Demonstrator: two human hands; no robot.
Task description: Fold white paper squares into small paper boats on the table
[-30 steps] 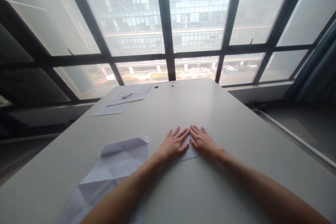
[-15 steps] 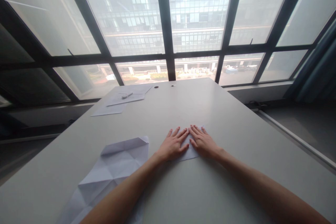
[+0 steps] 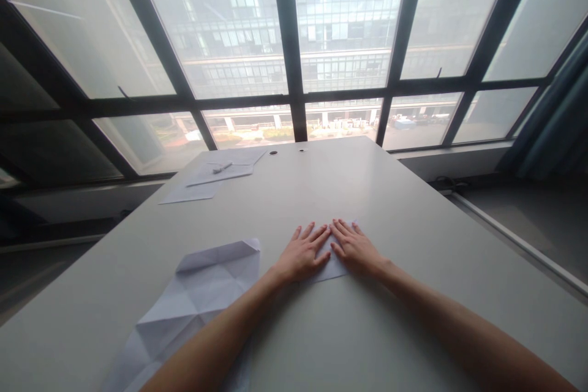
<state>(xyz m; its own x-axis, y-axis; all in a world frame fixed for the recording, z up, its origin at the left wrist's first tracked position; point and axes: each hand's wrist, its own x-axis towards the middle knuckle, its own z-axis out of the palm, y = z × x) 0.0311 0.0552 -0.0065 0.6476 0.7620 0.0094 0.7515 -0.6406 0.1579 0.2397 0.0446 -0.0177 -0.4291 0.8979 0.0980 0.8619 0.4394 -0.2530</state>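
Both hands lie flat on a small folded white paper [image 3: 333, 267] in the middle of the wide pale grey counter [image 3: 427, 239]. The left hand [image 3: 303, 252] covers the left part of the paper. The right hand [image 3: 356, 249] covers the right part. The fingertips almost meet in the middle and point away from the person.

Neither grip is closed on anything. The fingers are stretched out and a little apart, and the palms press down. Held like this, the hands seem to pin the paper flat so it cannot spring up or slide. Only a bit of the paper peeks out, between the hands and at the near edge.

Just to the left lies a big white sheet of paper full of fold lines [image 3: 202, 291]. It is loose and no hand touches it, though the left arm passes over its near corner.

Far off, by the back left edge of the counter, lie some flat white sheets [image 3: 202, 187]. A small white pen-like thing [image 3: 222, 166] rests on top of them. Two small round holes [image 3: 274, 152] sit near the back edge. Behind it all is a big window with dark frames [image 3: 289, 73].
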